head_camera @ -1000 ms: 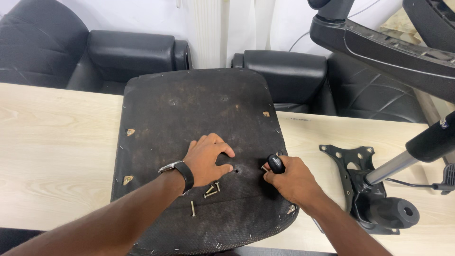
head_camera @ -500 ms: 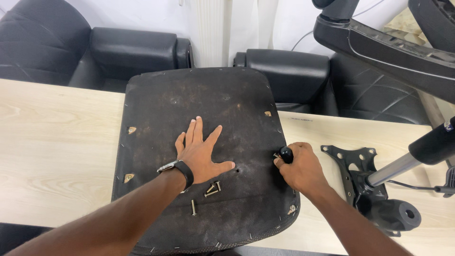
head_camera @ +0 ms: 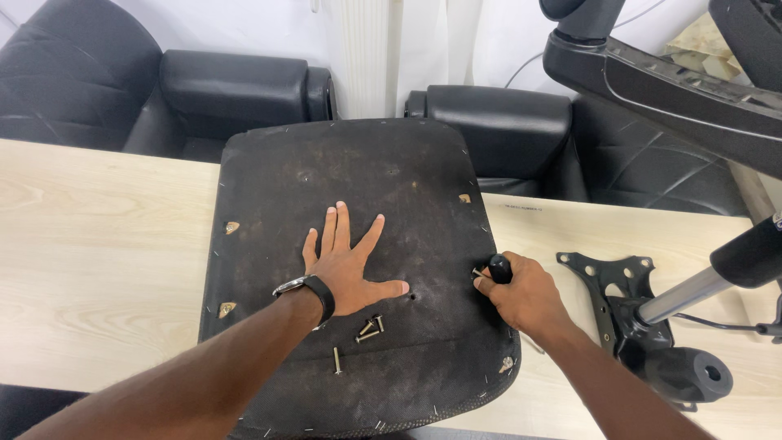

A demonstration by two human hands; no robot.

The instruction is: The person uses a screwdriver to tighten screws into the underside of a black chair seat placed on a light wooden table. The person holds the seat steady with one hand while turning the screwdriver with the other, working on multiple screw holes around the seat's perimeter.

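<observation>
1. The left hand (head_camera: 346,265) lies flat, fingers spread wide, on the worn black fabric-covered chair seat underside (head_camera: 358,187), which rests on the pale woodgrain table (head_camera: 98,244).
2. The right hand (head_camera: 525,295) is closed around a black round-handled screwdriver (head_camera: 498,267) at the seat's right edge.
3. Loose metal screws (head_camera: 368,328) lie beside the left thumb.

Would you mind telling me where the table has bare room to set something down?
The widest bare stretch of table lies left of the black seat pad. A narrower strip runs behind the metal bracket. It is crowded around the right hand gripping the screwdriver, and near the loose screws by the left hand.
</observation>
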